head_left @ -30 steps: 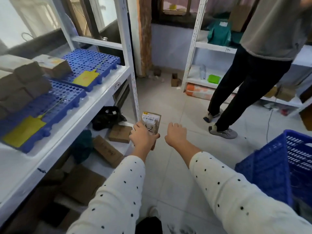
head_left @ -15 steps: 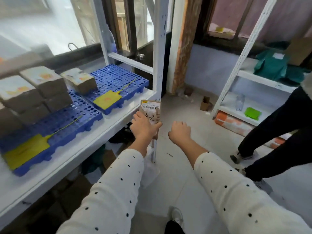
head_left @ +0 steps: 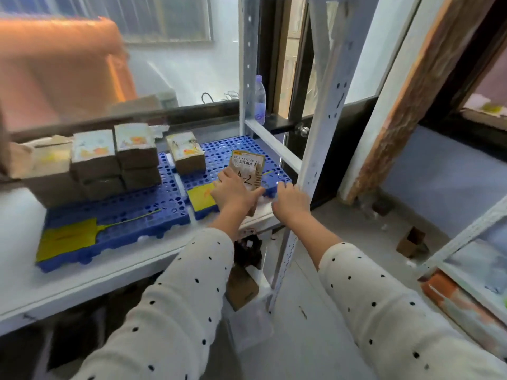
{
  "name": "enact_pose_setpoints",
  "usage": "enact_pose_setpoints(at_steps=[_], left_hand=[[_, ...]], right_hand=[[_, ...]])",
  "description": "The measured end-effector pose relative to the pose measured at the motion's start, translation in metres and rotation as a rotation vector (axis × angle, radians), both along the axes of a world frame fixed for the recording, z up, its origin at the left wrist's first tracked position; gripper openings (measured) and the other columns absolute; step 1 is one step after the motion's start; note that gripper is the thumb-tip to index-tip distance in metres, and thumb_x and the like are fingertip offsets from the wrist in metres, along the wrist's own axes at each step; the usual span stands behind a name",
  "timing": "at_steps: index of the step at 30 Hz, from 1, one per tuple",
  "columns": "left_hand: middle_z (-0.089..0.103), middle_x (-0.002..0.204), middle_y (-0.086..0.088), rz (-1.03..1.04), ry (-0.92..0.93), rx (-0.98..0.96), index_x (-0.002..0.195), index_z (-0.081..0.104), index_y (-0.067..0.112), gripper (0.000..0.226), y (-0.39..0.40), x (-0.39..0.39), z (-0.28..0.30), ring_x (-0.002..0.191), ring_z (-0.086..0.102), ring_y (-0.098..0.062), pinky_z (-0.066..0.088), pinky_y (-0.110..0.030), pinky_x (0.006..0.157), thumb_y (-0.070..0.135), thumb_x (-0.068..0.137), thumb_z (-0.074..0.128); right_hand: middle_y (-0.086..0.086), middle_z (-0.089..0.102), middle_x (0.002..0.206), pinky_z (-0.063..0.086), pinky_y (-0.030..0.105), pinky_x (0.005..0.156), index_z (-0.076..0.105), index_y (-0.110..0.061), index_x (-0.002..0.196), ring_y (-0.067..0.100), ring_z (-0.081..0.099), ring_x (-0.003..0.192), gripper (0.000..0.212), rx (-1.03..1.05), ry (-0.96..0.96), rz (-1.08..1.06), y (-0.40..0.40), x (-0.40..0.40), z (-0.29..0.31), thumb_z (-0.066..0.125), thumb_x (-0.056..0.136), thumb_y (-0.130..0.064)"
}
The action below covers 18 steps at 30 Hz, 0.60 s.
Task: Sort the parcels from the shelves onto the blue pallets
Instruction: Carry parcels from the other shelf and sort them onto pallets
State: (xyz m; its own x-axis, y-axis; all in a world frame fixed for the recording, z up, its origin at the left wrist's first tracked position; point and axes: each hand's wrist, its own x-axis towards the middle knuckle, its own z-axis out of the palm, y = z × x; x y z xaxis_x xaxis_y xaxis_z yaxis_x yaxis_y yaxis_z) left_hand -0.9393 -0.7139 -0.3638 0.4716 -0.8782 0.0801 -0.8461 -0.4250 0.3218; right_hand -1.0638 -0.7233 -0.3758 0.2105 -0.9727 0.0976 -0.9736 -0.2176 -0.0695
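The left hand (head_left: 233, 192) grips a flat brown cardboard parcel with a white barcode label and a handwritten "4-2" (head_left: 247, 171), holding it upright just above the front edge of the right-hand blue perforated plastic pallet (head_left: 219, 150), while the right hand (head_left: 290, 201) hovers beside it, holding nothing, fingers loosely curled. Behind the parcel on that pallet stands one small brown box (head_left: 186, 152). Let go while upright, the thin parcel could tip off the pallet's front edge, or knock the white steel shelf upright (head_left: 321, 127) just right of it.

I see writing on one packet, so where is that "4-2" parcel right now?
The 4-2 parcel is mid-frame in the head view, gripped upright by the left hand over the right-hand blue pallet, just right of a lone box.
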Motion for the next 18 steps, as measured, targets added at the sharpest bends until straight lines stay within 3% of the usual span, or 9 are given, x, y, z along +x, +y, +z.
enact_pose_setpoints(at_steps=[8, 15, 18], left_hand=[[0.037, 0.138, -0.015, 0.074, -0.015, 0.026, 0.138, 0.029, 0.001, 0.103, -0.074, 0.025, 0.021, 0.124, 0.043, -0.029, 0.045, -0.037, 0.089, 0.071, 0.071, 0.062], [0.039, 0.14, -0.017, 0.133, -0.223, 0.178, 0.14, 0.033, 0.0, 0.106, -0.122, 0.039, 0.028, 0.129, 0.037, -0.029, 0.03, -0.037, 0.105, 0.08, 0.074, 0.047], [0.046, 0.128, -0.015, 0.177, -0.262, 0.247, 0.133, 0.042, 0.0, 0.099, -0.138, 0.042, 0.032, 0.117, 0.043, -0.027, 0.033, -0.035, 0.097, 0.081, 0.075, 0.043]], right_hand=[[0.014, 0.049, 0.133, 0.04, 0.037, 0.097, 0.041, -0.009, 0.132, 0.029, 0.047, 0.123, 0.043, -0.03, 0.089, 0.058, -0.09, 0.041, 0.015, 0.051, 0.094, -0.029], [0.014, 0.048, 0.135, 0.036, 0.039, 0.1, 0.042, -0.01, 0.132, 0.03, 0.045, 0.126, 0.043, 0.048, 0.154, 0.038, -0.144, 0.063, 0.018, 0.048, 0.095, -0.03], [0.014, 0.048, 0.135, 0.037, 0.039, 0.099, 0.042, -0.01, 0.132, 0.03, 0.045, 0.125, 0.044, 0.04, 0.137, 0.065, -0.161, 0.075, 0.016, 0.051, 0.094, -0.03]])
